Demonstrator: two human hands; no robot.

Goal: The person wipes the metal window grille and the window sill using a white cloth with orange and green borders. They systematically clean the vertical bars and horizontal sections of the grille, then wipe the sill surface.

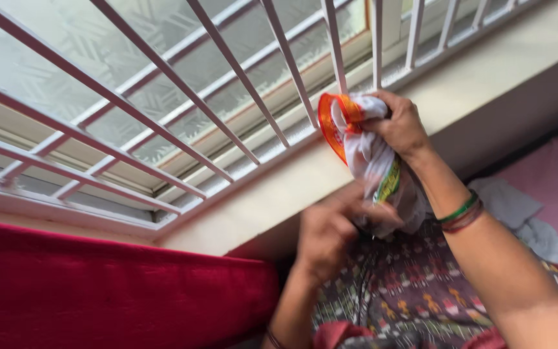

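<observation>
The left hand (330,236) is blurred; it covers the bottom of the cloth bag (372,161), whose contents stay hidden.

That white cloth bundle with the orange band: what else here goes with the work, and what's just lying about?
In hand:
white cloth bundle
right hand, grip closed on its top
left hand, at its lower end

Lying about:
window grille
red cushion
grey cloth

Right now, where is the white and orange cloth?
In the head view, right of centre: the white and orange cloth is bunched in the right hand below the white window bars, above the left hand.
</observation>
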